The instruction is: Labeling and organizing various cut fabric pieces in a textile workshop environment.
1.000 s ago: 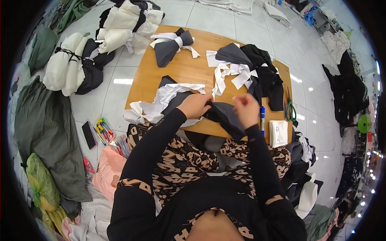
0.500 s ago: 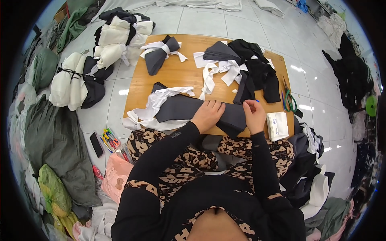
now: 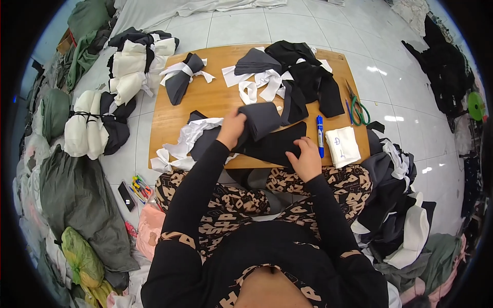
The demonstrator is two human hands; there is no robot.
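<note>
My left hand [image 3: 233, 128] is closed on dark grey fabric pieces [image 3: 263, 120], lifting them in a folded-back curve above the table. Under them, a black fabric piece [image 3: 280, 146] lies flat near the table's front edge. My right hand [image 3: 306, 158] rests at that piece's right end, thumb and fingers apart. To its right lies a blue marker [image 3: 320, 136], beside a folded white cloth [image 3: 343, 147] with blue marks. Crumpled white strips [image 3: 190, 138] and more dark grey fabric lie left of my left hand.
On the wooden table [image 3: 215, 97] are a grey bundle tied with white [image 3: 185, 77], a grey stack [image 3: 257, 62], black pieces [image 3: 321, 87] and green-handled scissors [image 3: 361, 113]. White rolls [image 3: 88, 123] and fabric heaps lie on the floor around it. A phone [image 3: 126, 197] lies at left.
My left hand has lifted the grey fabric and folded it back, uncovering black fabric beneath. My right hand has moved down and left, and the blue marker now shows fully. The view has shifted slightly.
</note>
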